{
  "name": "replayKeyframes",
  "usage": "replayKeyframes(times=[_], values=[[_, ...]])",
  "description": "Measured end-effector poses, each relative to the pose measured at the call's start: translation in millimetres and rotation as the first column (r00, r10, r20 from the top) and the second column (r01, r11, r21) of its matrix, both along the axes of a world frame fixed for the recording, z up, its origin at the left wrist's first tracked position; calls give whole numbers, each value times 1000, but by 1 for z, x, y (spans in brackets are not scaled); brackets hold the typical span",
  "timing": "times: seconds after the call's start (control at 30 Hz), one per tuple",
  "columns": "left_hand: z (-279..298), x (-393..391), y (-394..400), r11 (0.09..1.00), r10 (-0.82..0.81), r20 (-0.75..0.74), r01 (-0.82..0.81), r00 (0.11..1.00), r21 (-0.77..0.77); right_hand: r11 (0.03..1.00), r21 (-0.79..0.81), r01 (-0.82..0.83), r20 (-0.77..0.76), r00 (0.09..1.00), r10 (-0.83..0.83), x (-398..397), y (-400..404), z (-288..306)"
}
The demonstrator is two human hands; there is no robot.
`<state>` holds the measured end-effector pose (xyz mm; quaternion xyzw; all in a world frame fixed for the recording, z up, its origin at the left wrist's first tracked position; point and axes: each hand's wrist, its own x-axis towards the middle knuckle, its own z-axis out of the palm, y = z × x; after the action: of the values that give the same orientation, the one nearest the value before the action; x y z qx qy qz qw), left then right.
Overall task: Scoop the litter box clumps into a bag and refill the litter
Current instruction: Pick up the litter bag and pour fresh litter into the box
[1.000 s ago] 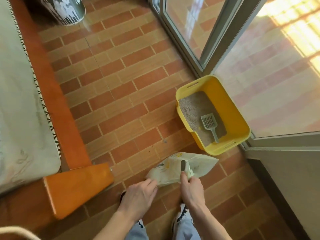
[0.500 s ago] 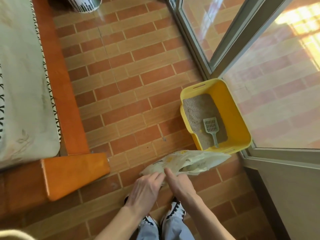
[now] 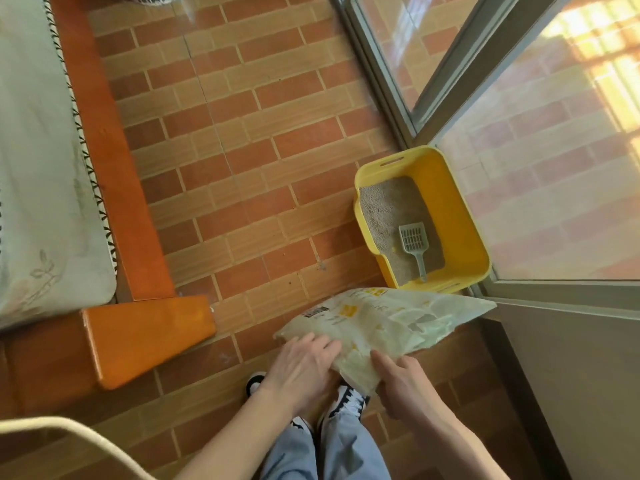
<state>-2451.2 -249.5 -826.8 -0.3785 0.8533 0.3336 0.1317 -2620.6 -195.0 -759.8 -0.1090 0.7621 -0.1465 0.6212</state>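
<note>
A yellow litter box [image 3: 462,216] stands on the floor in the corner by the glass door. It holds grey litter [image 3: 386,206], and a grey slotted scoop [image 3: 414,242] lies on the litter with its handle toward me. A white litter bag with yellow print [image 3: 391,318] lies flat just in front of the box, above my shoes. My left hand [image 3: 304,363] grips the bag's near left end with its fingers on top. My right hand [image 3: 401,386] pinches the bag's near lower edge.
An orange wooden bench [image 3: 138,334] with a pale cushion [image 3: 38,188] fills the left side. The glass door frame [image 3: 391,81] and a grey wall [image 3: 571,375] close off the right. Brick-pattern tiles lie between. My shoes [image 3: 346,400] are under the bag.
The bag has come up off the floor and now stretches out flat toward the litter box. Both hands shifted to its near end. The box and scoop have not moved.
</note>
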Motion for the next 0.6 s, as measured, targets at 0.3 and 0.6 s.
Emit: replayKeyframes(times=[0.3,0.6], values=[[14,-37,0,998,60,-31,-61,998,-34,989,-131,67,-195,976,-92,4,2,24],[17,-35,16,994,101,-10,-101,995,-36,979,-1,-203,-616,771,159,28,-7,11]])
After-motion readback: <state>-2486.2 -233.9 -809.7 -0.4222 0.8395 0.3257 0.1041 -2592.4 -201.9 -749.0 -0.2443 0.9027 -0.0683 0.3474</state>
